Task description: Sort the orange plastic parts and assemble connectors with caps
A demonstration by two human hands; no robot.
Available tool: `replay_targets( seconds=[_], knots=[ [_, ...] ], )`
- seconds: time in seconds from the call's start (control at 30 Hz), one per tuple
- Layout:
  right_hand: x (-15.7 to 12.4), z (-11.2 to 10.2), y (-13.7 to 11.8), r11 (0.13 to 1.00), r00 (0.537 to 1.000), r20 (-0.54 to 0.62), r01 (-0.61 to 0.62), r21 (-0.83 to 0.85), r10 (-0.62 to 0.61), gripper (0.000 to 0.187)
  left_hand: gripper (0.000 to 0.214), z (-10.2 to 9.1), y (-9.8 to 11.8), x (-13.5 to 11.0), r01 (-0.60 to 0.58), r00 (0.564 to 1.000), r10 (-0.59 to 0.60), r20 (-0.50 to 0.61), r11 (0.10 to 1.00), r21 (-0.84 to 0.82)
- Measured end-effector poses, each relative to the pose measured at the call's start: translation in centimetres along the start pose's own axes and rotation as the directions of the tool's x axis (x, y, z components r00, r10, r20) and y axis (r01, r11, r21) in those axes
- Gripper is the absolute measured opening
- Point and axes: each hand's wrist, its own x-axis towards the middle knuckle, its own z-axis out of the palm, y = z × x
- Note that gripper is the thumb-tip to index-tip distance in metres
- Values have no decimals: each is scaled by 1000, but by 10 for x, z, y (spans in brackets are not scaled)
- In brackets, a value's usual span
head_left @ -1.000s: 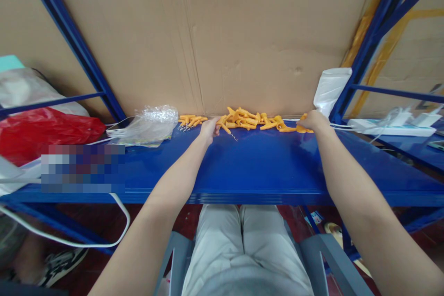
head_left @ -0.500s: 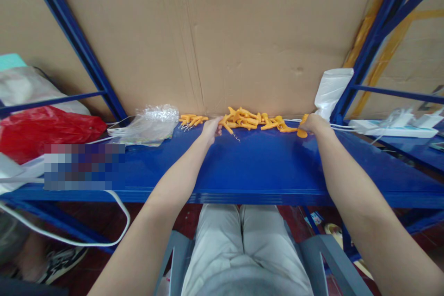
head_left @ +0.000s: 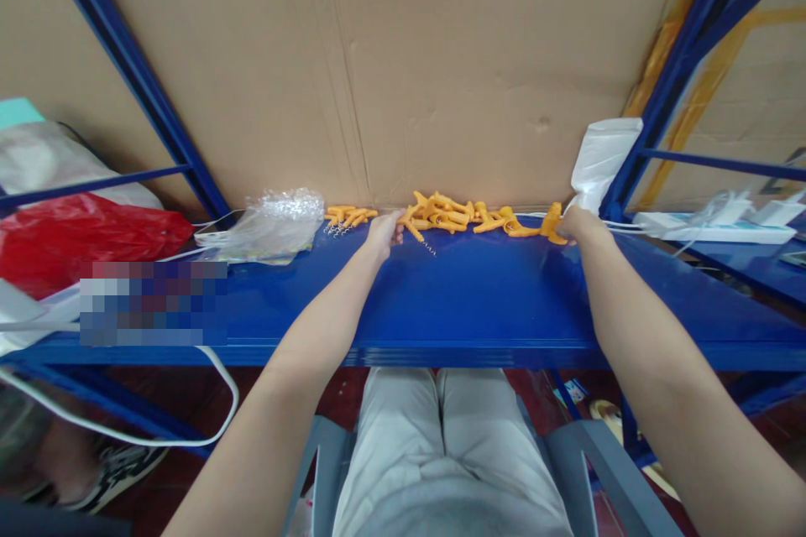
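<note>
My left hand [head_left: 385,232] is closed at the left end of an orange-handled corkscrew [head_left: 413,228]. Its metal spiral points down and to the right, and the fingers partly hide the grip. On the other side, my right hand [head_left: 584,224] pinches an orange plastic piece [head_left: 553,224] with a broad flared foot, its far part covered by the fingers. Between the hands lies a heap of orange plastic parts [head_left: 450,218], with more orange pieces [head_left: 504,222] strung out toward my right hand. Several orange corkscrews with bare spirals [head_left: 345,216] lie left of my left hand.
A blue metal shelf [head_left: 478,294] forms the work surface, backed by cardboard [head_left: 453,59]. Clear plastic bags [head_left: 270,226] and a red bag [head_left: 94,231] lie left. White packaging [head_left: 604,159] and a power strip [head_left: 711,228] are on the right. A person's shoe [head_left: 119,474] shows lower left.
My right hand has shifted slightly right, and the orange piece in it has turned, so more of its side shows. My left hand stays in place with its corkscrew.
</note>
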Motion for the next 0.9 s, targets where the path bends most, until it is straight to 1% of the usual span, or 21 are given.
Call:
replay_targets(
  seconds=[0.07,0.13,0.23,0.33,0.47,0.57,0.63,0.67,0.7,0.73,0.77,0.83,0.87,0.9],
  knots=[
    [-4,-3,-5,993,989,109,-95,-63,102,23,27,1,1,-1,4,1000,-4,-4,1000,3],
    [-7,-5,-9,988,974,174,-131,-75,143,27,27,1,1,-2,10,1000,-10,-11,1000,7],
    [-11,-7,-12,989,968,204,-139,-57,148,33,27,2,2,-4,10,1000,-10,-10,1000,17],
    [-14,-8,-13,987,966,205,-146,-63,156,37,27,2,3,-5,10,1000,-9,-8,999,33],
    [-22,-16,-19,986,977,162,-120,-118,139,37,26,3,4,-7,14,1000,-14,-11,999,45],
    [-30,-27,-30,985,994,68,-72,-157,84,41,25,3,2,-6,4,1000,-4,-6,999,49],
    [-36,-31,-42,989,1000,-7,1,-149,-2,39,25,3,0,-5,-10,1000,10,-1,999,47],
    [-40,-33,-50,989,997,-26,72,-131,-76,37,26,3,-1,-4,-14,1000,14,1,999,46],
    [-45,-33,-59,978,981,-47,180,-103,-186,37,26,3,-1,-4,-18,1000,18,4,999,47],
    [-50,-31,-69,953,952,-65,293,-72,-298,39,27,3,-2,-4,-21,1000,20,8,999,49],
    [-56,-29,-78,913,908,-88,406,-45,-409,41,28,4,-2,-4,-21,1000,20,14,998,51],
    [-71,-20,-98,797,794,-92,603,-9,-601,44,28,5,-2,-5,-20,999,18,27,998,55],
    [-78,-15,-107,732,729,-87,682,5,-679,45,28,6,-2,-6,-18,999,16,34,998,55],
    [-86,-9,-115,656,655,-81,754,15,-751,47,28,7,-2,-7,-15,999,13,43,998,55]
  ],
)
